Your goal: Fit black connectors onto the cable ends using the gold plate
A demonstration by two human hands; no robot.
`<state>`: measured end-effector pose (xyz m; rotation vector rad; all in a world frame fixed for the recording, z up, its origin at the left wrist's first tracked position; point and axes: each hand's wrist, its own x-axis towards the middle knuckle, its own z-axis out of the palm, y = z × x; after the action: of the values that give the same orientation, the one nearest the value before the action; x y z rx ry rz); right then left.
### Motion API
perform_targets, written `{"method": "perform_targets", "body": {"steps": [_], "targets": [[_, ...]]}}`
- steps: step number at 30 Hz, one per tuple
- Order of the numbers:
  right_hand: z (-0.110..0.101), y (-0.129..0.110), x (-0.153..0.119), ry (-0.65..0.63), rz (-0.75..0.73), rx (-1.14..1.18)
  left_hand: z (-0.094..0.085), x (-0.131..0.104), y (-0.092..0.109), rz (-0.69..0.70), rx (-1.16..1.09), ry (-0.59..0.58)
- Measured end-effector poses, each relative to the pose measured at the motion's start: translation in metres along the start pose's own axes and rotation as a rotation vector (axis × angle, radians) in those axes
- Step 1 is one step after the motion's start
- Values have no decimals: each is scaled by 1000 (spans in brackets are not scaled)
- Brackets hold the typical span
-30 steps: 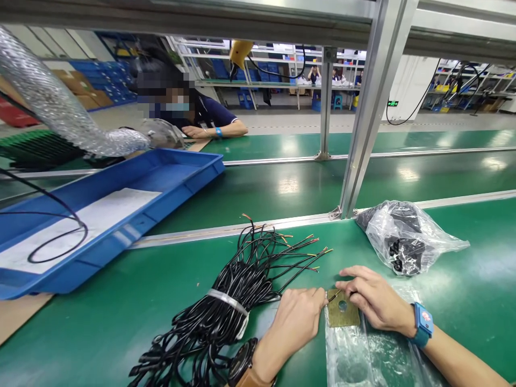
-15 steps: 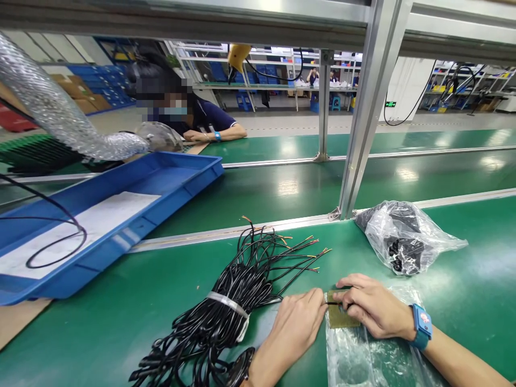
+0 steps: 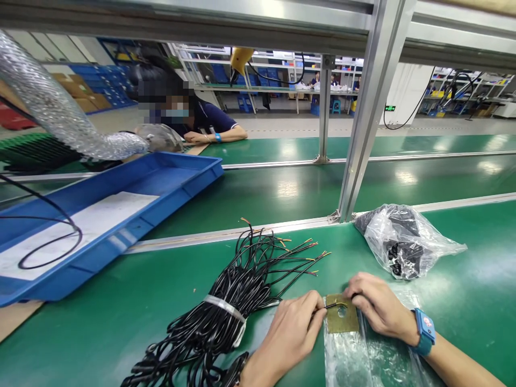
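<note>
My left hand [image 3: 292,328] pinches a black cable [image 3: 331,306] near its end, where thin yellow wire tips stick out. The cable end lies over a brownish-yellow square plate [image 3: 342,324] with a round hole in it. At the plate's upper right edge, my right hand [image 3: 377,303] is closed, thumb against fingers, with a small dark piece showing at the fingertips; its kind is unclear. Beneath the plate lies a flat clear plastic bag [image 3: 346,357]. Left of my left hand rests a bundle of black cables [image 3: 217,314], bound with a pale band, with bare coloured wire ends.
A clear bag of black parts [image 3: 403,242] lies behind my right hand. A long blue tray [image 3: 161,215] holding a white sheet stands at left. A metal post [image 3: 363,118] rises from the bench edge. Across the bench, a person [image 3: 209,118] leans beside a silver duct [image 3: 80,113].
My right hand has drawn slightly up and right, off the cable end, uncovering the plate's hole and the yellow wire tips. My left hand keeps its hold on the cable.
</note>
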<state>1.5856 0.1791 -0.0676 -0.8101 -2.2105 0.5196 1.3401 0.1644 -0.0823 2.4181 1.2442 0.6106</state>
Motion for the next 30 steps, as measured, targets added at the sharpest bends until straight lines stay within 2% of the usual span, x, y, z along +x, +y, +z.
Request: {"method": "perform_targets", "body": {"steps": [2,4,8,12,16,20,30], "targets": [[-1,-2,0,126,74,6,-1,1,3,-27,-106,28],[-1,-3,0,177,145,33,-1,2,9,-34,-196,52],[2,-4,-2,130,355,213,3,4,22,-4,-298,102],[7,-8,-4,44,544,551,9,5,29,92,-284,215],[12,-15,-4,-35,606,806,10,7,30,99,-272,338],[14,-19,-3,-52,631,937,12,7,27,78,-272,396],[15,-20,-3,-59,674,934,18,4,22,88,-265,384]]}}
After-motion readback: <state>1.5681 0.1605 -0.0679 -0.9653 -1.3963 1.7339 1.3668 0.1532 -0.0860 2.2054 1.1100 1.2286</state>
